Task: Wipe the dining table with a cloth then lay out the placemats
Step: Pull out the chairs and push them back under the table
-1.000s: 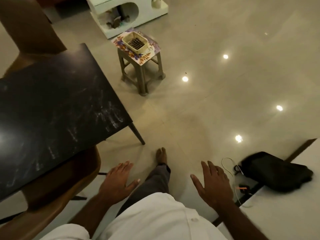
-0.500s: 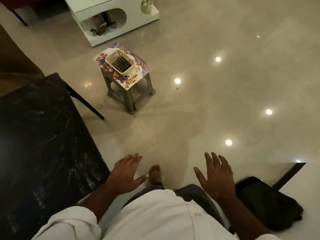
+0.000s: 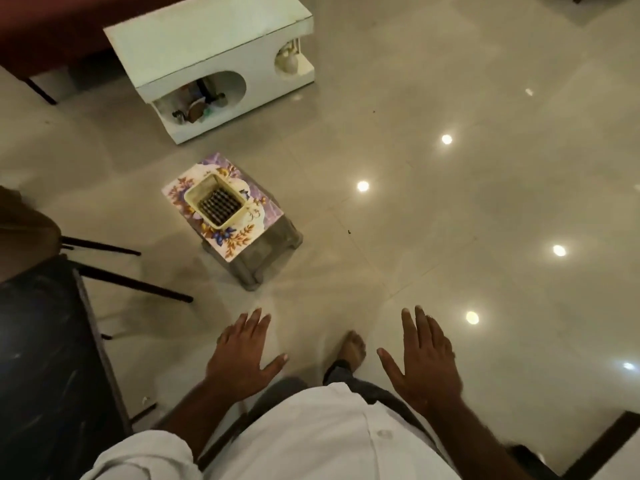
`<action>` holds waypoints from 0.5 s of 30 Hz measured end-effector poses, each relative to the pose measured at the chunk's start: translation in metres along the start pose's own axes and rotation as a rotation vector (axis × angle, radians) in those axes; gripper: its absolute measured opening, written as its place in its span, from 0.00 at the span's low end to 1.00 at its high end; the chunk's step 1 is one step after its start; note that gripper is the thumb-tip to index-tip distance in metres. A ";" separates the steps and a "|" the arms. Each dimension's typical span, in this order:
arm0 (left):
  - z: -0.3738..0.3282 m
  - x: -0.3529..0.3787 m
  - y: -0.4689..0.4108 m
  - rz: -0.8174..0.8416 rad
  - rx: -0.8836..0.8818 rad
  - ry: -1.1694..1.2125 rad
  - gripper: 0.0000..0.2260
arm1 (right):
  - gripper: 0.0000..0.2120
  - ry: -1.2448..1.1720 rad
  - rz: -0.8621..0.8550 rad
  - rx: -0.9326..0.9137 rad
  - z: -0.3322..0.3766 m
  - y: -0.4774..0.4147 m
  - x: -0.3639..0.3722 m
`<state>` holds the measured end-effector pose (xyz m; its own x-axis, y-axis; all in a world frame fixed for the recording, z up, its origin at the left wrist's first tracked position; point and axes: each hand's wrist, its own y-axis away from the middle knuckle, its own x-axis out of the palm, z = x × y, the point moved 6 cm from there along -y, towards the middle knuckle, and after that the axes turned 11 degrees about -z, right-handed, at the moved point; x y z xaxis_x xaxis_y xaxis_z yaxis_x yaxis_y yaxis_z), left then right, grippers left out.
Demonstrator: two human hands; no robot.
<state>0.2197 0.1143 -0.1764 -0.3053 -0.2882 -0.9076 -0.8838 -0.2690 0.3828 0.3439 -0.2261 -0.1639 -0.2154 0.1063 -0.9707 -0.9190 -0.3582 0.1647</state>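
Person stands w/ left hand (image 3: 239, 355) & right hand (image 3: 426, 362) spread flat, empty, on the near side of a small stool (image 3: 277, 237) topped w/ floral mat (image 3: 232, 242) & cream basket (image 3: 218, 202); dark dining table (image 3: 45, 358) left of stool, white cabinet (image 3: 207, 39) beyond it.

The person walks on past the dark table (image 3: 41, 358), which slides off to the left edge. The flowered stool (image 3: 239, 237) and white cabinet (image 3: 207, 39) draw closer. The black bag (image 3: 533, 460) slips almost out of sight at bottom right.

Dim, yellowish room light. Round lamp reflections glare off the glossy floor (image 3: 467, 81) toward its right side. The left hand (image 3: 242, 355) and right hand (image 3: 426, 362) look slightly smeared; frame edges bend.
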 end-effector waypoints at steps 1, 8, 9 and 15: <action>-0.008 -0.014 -0.023 -0.018 -0.009 -0.009 0.55 | 0.47 -0.002 -0.011 -0.016 -0.002 -0.026 -0.007; -0.042 -0.116 -0.215 -0.239 0.008 -0.089 0.50 | 0.47 0.038 -0.078 -0.235 0.027 -0.262 -0.052; -0.045 -0.133 -0.242 -0.288 0.008 -0.096 0.50 | 0.47 0.040 -0.103 -0.256 0.038 -0.297 -0.061; -0.035 -0.219 -0.383 -0.461 -0.039 -0.066 0.48 | 0.49 0.065 -0.172 -0.384 0.105 -0.481 -0.110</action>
<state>0.6374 0.2484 -0.1185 0.0933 -0.0721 -0.9930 -0.9188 -0.3904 -0.0580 0.7746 0.0313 -0.1179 -0.0372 0.1400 -0.9895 -0.7473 -0.6612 -0.0654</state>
